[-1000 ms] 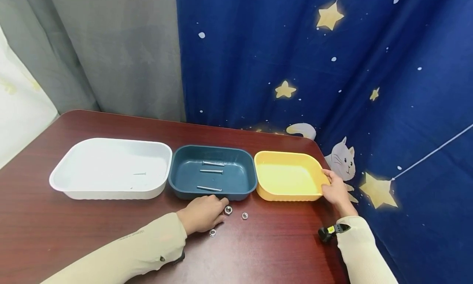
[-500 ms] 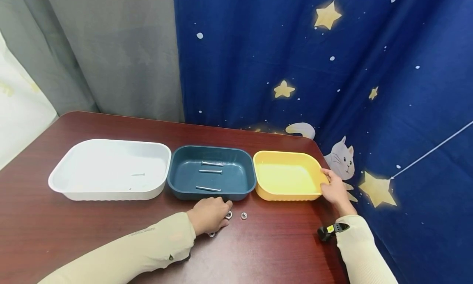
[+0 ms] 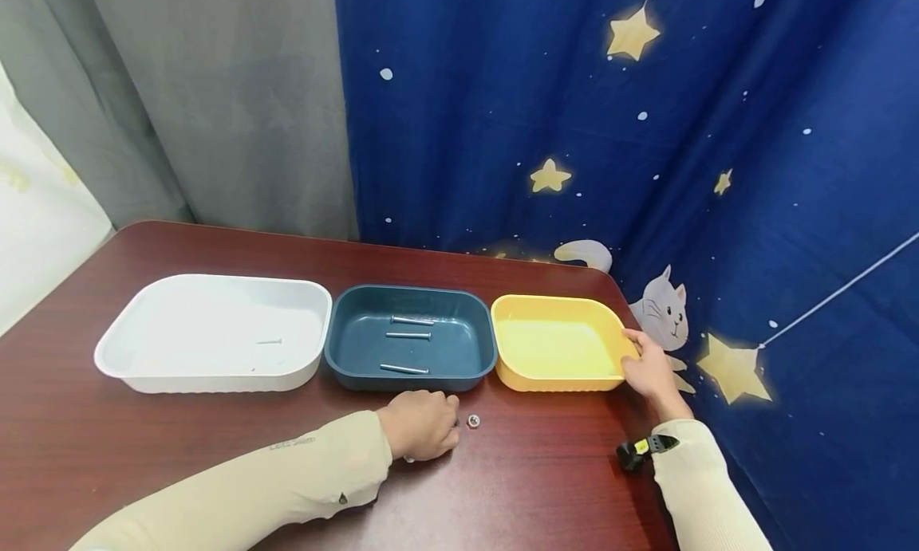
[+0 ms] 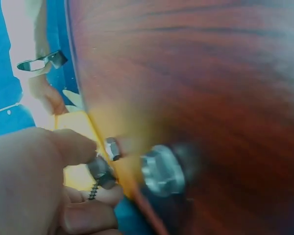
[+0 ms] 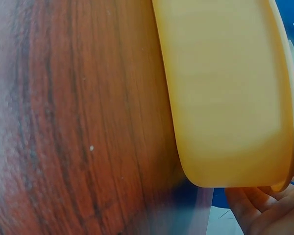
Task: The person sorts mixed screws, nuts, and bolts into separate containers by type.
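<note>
In front of the dark blue tray, my left hand has its thumb and fingers around a metal hex nut. A small threaded screw shows between the same fingers, just below the nut. Another nut lies on the table right of the fingertips. A larger-looking nut sits near the camera in the left wrist view; the hand mostly hides it in the head view. My right hand grips the right end of the yellow tray, thumb at the rim and fingers against its outer wall.
Several long screws lie inside the dark blue tray. At the left stands a white tray with one small screw in it. The three trays form a row on the reddish-brown table, with curtains behind.
My left hand has moved right over a nut on the table, and its fingers have closed in on it. The right hand stays at the yellow tray.
</note>
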Demonstrator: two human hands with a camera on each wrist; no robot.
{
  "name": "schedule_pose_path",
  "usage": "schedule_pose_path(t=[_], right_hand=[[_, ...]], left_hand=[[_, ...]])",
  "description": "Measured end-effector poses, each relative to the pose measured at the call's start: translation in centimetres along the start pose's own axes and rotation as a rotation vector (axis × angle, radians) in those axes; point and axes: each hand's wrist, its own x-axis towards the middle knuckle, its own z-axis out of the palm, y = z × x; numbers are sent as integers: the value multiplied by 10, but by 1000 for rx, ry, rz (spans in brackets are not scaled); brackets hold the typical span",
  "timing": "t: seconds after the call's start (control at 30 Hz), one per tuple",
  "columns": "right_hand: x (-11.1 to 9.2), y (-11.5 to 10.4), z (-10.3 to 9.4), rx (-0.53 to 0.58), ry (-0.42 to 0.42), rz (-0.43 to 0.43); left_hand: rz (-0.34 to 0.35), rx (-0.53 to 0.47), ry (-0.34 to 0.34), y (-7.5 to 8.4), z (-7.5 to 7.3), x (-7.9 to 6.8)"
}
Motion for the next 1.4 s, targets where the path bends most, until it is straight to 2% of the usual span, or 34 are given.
schedule_pose_path(t=[0.23,0.37,0.47,0.57,0.73,0.97,1.03,1.13,1.23,1.3,1.4], right_hand=[[-2,0,1,3,5,-6],[-2,-1,1,20,9,-9],[-1,0,0,32,9,-7],[0,0,0,34,13,-4],[0,0,2,31,25,2],[-1,1,2,45,30,11],[-1,2,3,44,33,10],[0,3,4,44,38,9],[1,5,5,47,42,6],[1,6,5,59,44,8],[1,6,5,69,45,17]], left_hand=[[67,-87,46,5,-15,16],[100,-161,6,5,-24,29],[111,-284,-37,3,-31,39],[115,-391,-51,-2,-37,50],[71,-502,-89,-6,-50,64],[-73,-841,-252,-12,-60,86],[-89,-886,-277,-14,-63,93],[-93,-895,-316,-15,-65,105],[-93,-825,-354,-15,-67,118],[-105,-739,-361,-12,-68,127],[-103,-549,-337,-7,-67,142]])
